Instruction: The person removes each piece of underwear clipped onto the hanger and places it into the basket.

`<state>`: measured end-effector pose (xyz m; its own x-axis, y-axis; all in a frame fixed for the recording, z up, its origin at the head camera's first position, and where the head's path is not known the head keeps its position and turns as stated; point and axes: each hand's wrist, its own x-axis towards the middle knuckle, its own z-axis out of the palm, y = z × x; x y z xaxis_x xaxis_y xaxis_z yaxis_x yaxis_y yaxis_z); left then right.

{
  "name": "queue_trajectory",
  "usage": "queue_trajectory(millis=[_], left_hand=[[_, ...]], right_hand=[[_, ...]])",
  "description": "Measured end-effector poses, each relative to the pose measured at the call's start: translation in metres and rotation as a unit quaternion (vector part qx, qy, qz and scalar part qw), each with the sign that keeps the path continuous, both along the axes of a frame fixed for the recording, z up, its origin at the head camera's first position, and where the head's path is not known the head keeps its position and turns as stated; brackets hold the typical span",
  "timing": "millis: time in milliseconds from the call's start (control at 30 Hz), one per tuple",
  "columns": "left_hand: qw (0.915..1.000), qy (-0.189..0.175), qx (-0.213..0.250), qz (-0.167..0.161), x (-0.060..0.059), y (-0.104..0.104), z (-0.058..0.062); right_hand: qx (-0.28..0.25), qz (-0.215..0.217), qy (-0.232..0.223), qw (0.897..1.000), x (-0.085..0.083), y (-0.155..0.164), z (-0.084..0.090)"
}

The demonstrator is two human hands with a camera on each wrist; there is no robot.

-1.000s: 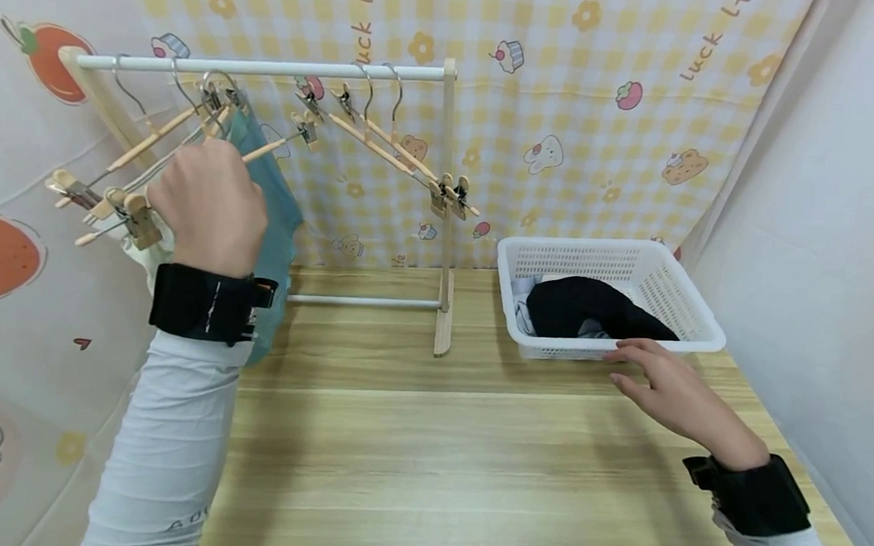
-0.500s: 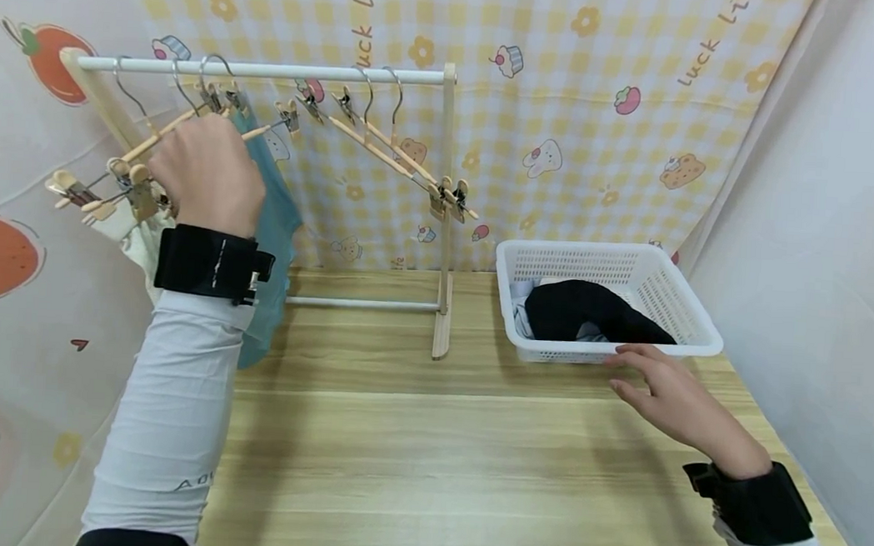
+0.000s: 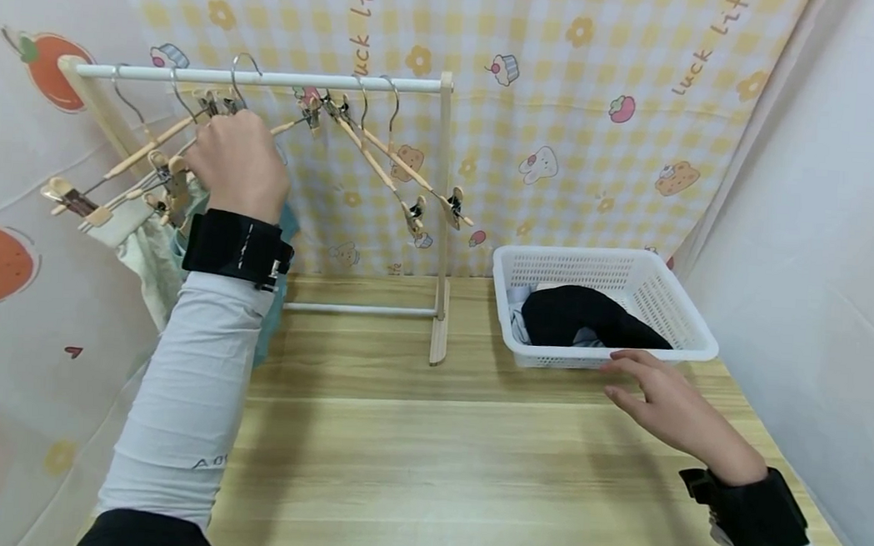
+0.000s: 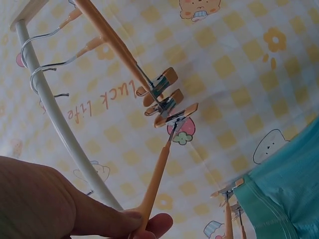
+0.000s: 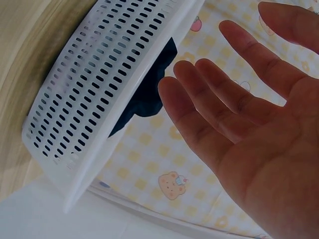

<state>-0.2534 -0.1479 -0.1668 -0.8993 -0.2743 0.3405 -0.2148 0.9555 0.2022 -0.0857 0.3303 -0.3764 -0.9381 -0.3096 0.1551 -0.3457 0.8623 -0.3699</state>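
My left hand pinches a wooden clip hanger between thumb and fingers, just below the rail. That hanger's metal hook is at the white rail, and one of its end clips is close to the clips of two bare hangers on the right. A pale green garment hangs below the left hand, and a teal garment hangs from clips behind it, partly hidden by the arm. At the front rim of the white basket, my right hand hovers with relaxed, spread fingers, holding nothing.
Black cloth and some grey cloth lie in the basket. The rack's right wooden post stands between the hangers and the basket. A checked curtain backs the wooden table.
My left hand has moved right along the rail with the hanger, whose hook shifted rightward too. The right-hand bare hangers have swung slightly apart at their near ends. The right hand stays put.
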Motion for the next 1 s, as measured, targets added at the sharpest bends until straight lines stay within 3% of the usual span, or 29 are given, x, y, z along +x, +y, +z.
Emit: queue_trajectory(millis=[200, 433, 600, 833, 1000], left_hand=[[0.9995, -0.024, -0.020, 0.002, -0.009, 0.004, 0.000], [0.9997, -0.013, -0.015, -0.013, -0.009, 0.013, -0.016], [0.9990, -0.014, -0.033, -0.026, -0.007, 0.020, -0.020], [0.9967, 0.014, -0.065, -0.046, 0.008, 0.033, -0.029], [0.9896, 0.058, -0.087, -0.099, 0.024, 0.041, -0.038]], right_hand=[[0.001, 0.000, -0.005, 1.000, 0.002, -0.002, 0.001], [0.006, 0.001, -0.005, 1.000, 0.003, -0.004, 0.000], [0.006, -0.004, -0.006, 1.000, 0.005, -0.005, 0.000], [0.007, -0.008, -0.011, 1.000, 0.008, -0.007, -0.001], [0.005, -0.003, -0.013, 1.000, 0.007, -0.009, -0.001]])
